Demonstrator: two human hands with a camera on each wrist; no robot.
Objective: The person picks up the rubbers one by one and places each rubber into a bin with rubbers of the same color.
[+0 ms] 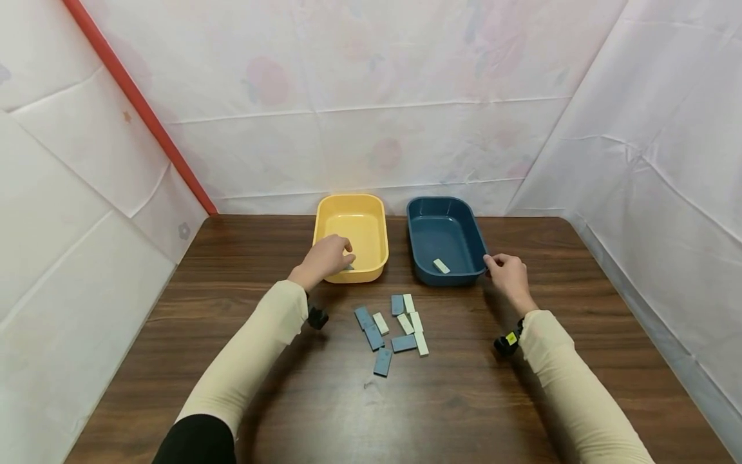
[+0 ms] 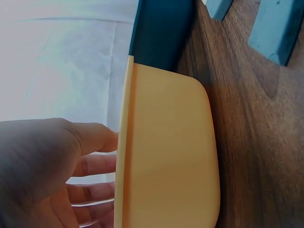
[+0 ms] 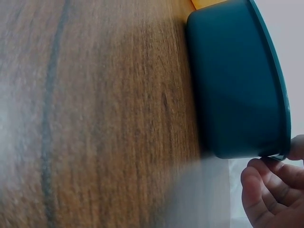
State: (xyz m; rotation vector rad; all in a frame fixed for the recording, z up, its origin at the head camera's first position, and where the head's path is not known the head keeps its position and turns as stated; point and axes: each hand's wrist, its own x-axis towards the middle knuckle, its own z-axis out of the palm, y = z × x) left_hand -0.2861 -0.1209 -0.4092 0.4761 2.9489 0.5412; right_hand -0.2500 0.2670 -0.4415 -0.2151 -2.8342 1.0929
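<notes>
My left hand [image 1: 327, 258] reaches over the near left rim of a yellow plastic bin [image 1: 379, 258], thumb and fingers apart. Just under its fingertips a bit of a blue-grey block [image 1: 349, 267] shows inside the bin. In the left wrist view, the bin's wall [image 2: 171, 152] hides the tips of that hand's fingers [image 2: 92, 192]. My right hand [image 1: 510, 280] pinches the right rim of a dark blue bin [image 1: 413, 241] between thumb and fingers, seen also in the right wrist view at the bin's corner [image 3: 266, 137]. One pale block [image 1: 441, 265] lies in the blue bin.
Several blue-grey blocks [image 1: 404, 343] and pale blocks [image 1: 421, 344] lie scattered flat on the dark wood table [image 1: 324, 412], in front of the bins. Behind the bins hangs a white patterned sheet [image 1: 371, 129], with more sheeting at both sides.
</notes>
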